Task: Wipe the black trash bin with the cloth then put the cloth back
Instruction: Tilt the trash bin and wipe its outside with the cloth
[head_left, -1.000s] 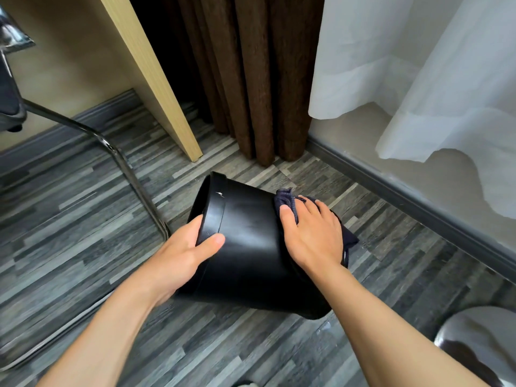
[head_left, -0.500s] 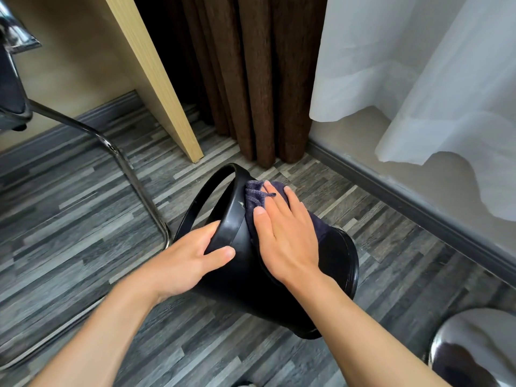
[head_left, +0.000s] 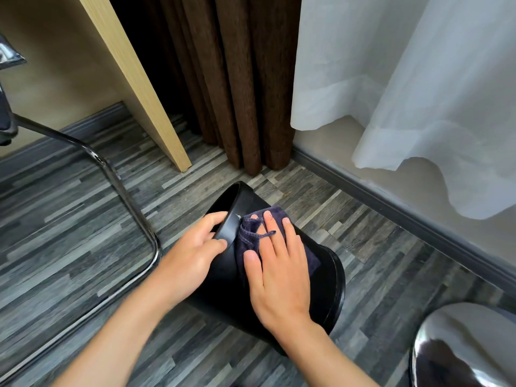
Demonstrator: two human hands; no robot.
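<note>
The black trash bin (head_left: 328,277) lies tipped on its side on the grey wood-pattern floor, its open mouth turned to the left and away from me. My left hand (head_left: 192,255) grips the bin's rim, thumb outside and fingers over the edge. My right hand (head_left: 279,269) lies flat on a dark purple cloth (head_left: 248,236) and presses it against the bin's upper side, just behind the rim. Most of the cloth is hidden under that hand.
A chrome chair frame (head_left: 122,191) curves along the floor at the left. A light wooden desk panel (head_left: 139,88) and brown curtains (head_left: 237,93) stand behind the bin. White sheer curtains (head_left: 405,79) hang at the right above a dark skirting board (head_left: 418,222). A shiny metal object (head_left: 460,347) sits bottom right.
The bin has turned so its mouth faces away more. My right hand has slid the cloth from the bin's far side up to just behind the rim. My left hand stays on the rim.
</note>
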